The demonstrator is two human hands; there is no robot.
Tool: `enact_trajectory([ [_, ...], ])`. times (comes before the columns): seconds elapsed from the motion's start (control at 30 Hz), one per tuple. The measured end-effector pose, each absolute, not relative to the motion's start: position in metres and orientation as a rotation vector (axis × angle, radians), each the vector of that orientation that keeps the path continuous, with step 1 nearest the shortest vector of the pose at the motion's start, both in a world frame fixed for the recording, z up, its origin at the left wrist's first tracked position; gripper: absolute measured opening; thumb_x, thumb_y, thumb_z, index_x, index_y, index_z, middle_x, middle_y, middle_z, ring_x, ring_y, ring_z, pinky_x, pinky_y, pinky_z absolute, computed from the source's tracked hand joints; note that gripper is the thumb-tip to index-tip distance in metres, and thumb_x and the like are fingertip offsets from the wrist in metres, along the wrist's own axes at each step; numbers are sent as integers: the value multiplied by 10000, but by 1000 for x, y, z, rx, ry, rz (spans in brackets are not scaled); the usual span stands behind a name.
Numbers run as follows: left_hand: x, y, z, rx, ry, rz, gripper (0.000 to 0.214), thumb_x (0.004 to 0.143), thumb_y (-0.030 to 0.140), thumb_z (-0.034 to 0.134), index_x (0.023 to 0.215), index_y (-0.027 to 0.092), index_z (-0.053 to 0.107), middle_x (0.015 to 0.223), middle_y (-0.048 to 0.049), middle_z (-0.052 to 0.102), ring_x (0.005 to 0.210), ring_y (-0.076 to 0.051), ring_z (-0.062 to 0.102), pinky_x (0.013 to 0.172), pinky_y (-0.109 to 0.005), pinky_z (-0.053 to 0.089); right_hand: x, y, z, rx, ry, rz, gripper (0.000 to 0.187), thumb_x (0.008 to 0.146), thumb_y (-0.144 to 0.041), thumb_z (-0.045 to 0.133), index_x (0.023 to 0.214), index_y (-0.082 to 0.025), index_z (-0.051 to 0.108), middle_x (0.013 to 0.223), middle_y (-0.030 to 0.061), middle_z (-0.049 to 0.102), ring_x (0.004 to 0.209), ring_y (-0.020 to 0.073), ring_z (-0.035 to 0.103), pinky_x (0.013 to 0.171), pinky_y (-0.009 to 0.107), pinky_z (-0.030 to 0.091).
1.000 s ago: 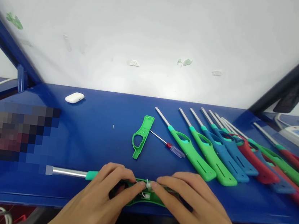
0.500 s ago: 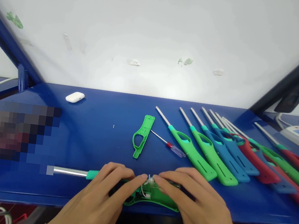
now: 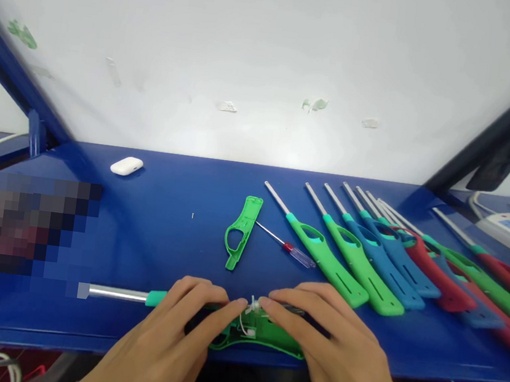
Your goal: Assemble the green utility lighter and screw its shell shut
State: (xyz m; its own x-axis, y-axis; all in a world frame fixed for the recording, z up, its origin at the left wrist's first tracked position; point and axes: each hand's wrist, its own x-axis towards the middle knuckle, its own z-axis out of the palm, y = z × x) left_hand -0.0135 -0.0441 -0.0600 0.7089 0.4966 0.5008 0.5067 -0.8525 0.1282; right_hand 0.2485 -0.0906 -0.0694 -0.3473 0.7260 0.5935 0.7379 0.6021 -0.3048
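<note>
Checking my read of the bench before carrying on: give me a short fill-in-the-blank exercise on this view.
1. The left hand and right hand are both at an opened lighter whose shell is coloured ____.
2. The loose shell half lies to the ____ of the screwdriver.
3. The small rounded case is coloured ____.
4. The table under them is coloured ____.

Missing words: green; left; white; blue.
</note>
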Motion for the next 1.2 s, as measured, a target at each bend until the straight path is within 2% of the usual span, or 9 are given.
enact_trajectory([
  [0.33,-16,-42,-65,-2898,-828,-841,577,961,-78,396,1424,176,628,1166,-84,683,1052,-196,637,993,-332,582,248,-91,-67,-1162,-2091,-84,462,1046,-8,456,1323,-262,726,1171,35,793,1047,203,712,923,294,639],
  [0.73,-14,-43,-59,-2919,-848,-800,567,968,-85,392,1433,154,611,1174,-91,677,1058,-188,618,978,-310,575,246,-94,-68,-1200,-2101,-25,516,1049,31,410,1374,-257,688,1215,53,739,1105,182,663,939,269,605],
  [0.93,-14,-43,-59,-2927,-845,-814,570,968,-72,395,1430,171,626,1154,-84,694,1030,-186,633,965,-299,588,245,-96,-64,-1194,-2103,2,416,1096,-83,452,1385,-235,711,1209,69,718,1124,178,639,959,253,586],
  [1.07,-14,-43,-58,-2929,-867,-802,579,958,-74,412,1427,180,639,1145,-80,705,1025,-188,642,962,-307,597,243,-95,-64,-1162,-2081,-30,423,1104,-60,449,1379,-225,725,1177,69,718,1115,160,634,959,223,572],
  [1.2,-15,-44,-59,-2914,-861,-852,587,958,-70,416,1432,189,645,1142,-81,705,1019,-191,652,963,-312,600,244,-94,-65,-1158,-2105,-23,449,1086,-41,449,1416,-221,694,1202,79,708,1136,179,631,973,256,579],
])
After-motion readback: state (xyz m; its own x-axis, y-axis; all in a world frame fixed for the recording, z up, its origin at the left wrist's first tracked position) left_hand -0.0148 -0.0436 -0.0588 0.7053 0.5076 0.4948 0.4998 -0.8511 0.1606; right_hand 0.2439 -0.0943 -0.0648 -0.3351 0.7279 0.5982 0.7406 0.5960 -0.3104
